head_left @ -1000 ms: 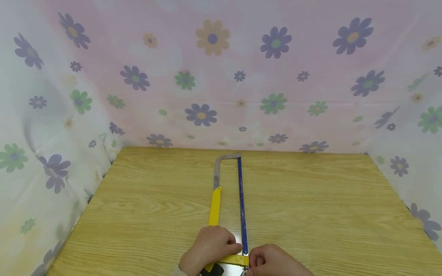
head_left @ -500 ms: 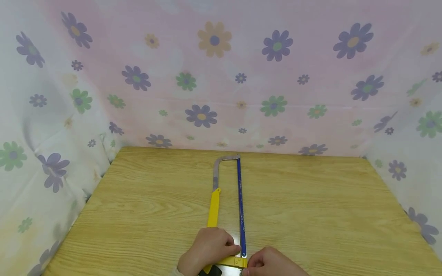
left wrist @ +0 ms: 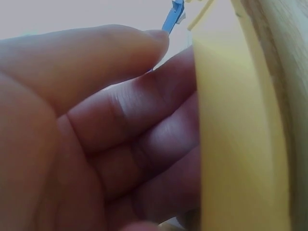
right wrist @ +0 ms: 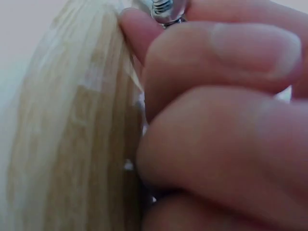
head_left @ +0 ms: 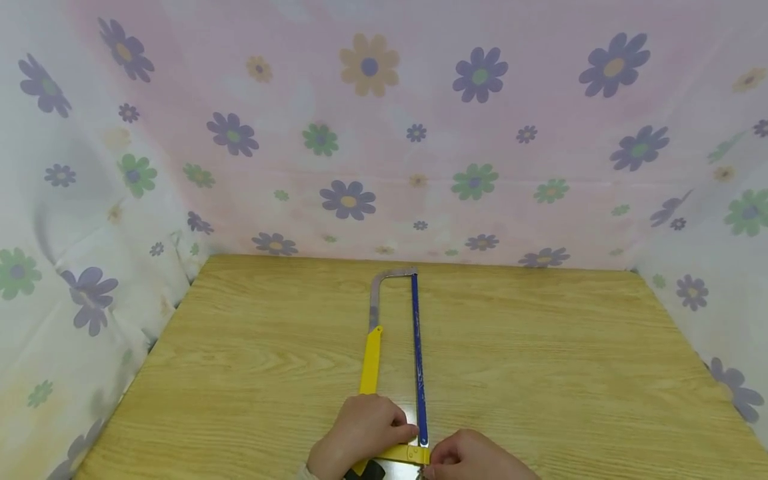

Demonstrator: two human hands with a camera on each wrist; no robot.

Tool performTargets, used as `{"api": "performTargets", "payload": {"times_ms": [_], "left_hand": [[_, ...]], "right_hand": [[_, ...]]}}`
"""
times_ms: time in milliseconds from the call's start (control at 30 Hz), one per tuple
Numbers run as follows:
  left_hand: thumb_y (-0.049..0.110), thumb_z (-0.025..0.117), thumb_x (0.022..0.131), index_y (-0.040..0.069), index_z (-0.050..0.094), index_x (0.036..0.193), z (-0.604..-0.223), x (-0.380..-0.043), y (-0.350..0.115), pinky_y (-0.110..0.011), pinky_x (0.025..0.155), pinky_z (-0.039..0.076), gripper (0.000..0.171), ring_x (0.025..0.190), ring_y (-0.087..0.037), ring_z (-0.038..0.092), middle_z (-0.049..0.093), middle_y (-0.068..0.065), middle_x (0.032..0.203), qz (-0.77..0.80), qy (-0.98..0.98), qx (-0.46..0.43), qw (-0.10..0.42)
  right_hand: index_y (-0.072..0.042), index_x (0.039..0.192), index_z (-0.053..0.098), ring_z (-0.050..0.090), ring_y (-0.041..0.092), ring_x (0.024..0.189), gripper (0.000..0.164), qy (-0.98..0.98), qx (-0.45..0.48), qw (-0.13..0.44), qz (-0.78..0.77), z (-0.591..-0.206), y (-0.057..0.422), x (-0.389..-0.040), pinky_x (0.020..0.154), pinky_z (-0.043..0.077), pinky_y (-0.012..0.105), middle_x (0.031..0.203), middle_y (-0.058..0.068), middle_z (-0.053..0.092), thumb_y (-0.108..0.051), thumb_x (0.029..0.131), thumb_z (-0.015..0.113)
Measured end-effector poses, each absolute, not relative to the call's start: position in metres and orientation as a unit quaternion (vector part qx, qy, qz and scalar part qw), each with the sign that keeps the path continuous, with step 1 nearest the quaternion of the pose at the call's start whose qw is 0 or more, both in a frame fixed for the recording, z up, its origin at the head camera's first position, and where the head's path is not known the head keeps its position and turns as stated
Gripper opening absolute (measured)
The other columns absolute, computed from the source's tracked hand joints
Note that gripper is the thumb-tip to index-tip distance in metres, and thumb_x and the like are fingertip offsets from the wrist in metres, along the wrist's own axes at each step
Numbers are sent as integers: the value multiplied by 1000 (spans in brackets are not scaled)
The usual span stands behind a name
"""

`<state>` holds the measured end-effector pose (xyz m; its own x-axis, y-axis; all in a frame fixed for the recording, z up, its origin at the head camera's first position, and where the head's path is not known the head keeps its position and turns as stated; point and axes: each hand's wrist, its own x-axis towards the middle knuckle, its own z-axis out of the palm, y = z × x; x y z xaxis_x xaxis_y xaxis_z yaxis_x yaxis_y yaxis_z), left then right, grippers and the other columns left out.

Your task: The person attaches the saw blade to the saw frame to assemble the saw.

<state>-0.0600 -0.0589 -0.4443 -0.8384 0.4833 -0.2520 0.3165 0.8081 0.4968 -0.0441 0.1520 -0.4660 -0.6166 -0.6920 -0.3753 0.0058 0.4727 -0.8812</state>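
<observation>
A hacksaw with a yellow and grey frame and a blue blade lies on the table, its curved end pointing away from me. My left hand grips the yellow frame near the black handle; in the left wrist view its fingers curl behind the yellow bar. Beside the blade's near end, my right hand pinches the wing nut, mostly covered by the fingers. The right wrist view shows a threaded screw just past the curled fingers.
The wood-grain table extends to both sides of the saw. Flowered cloth hangs behind the table and along its left and right sides. A shiny clear patch lies under the near end of the saw.
The right fingers have shifted slightly around the wing nut, covering more of it than a second ago. The left hand keeps its grip; the saw stays in place.
</observation>
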Motion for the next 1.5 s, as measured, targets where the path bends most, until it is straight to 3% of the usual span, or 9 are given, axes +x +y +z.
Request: {"api": "performTargets", "payload": {"times_ms": [200, 733, 1033, 1500], "left_hand": [[49, 52, 82, 28, 56, 56, -443, -60, -59, -23, 45, 28, 34, 45, -3, 38, 36, 16, 45, 228, 931, 214, 190], [48, 52, 83, 28, 53, 53, -443, -61, -58, -23, 44, 26, 36, 43, -3, 36, 32, 15, 44, 225, 932, 220, 180], [50, 52, 82, 29, 55, 54, -444, -61, -58, -23, 45, 26, 35, 45, -3, 37, 33, 15, 44, 221, 935, 218, 174], [49, 52, 82, 29, 55, 54, -443, -60, -59, -23, 45, 26, 34, 45, -2, 37, 33, 17, 44, 231, 933, 218, 169]], "right_hand": [[-18, 72, 66, 43, -1, 48, 21, 770, -248, 359, -465, -467, 154, -45, 46, 35, 18, 54, -14, 48, -33, 84, 58], [-16, 73, 63, 40, 2, 46, 19, 767, -210, 371, -480, -468, 153, -43, 46, 33, 19, 54, -11, 46, -32, 83, 60], [-17, 67, 64, 44, 3, 48, 28, 784, -197, 370, -458, -465, 151, -43, 45, 33, 20, 55, -11, 51, -40, 82, 59], [-18, 63, 60, 43, 3, 48, 32, 807, -198, 359, -426, -463, 148, -40, 45, 30, 20, 52, -12, 45, -45, 81, 59]]}}
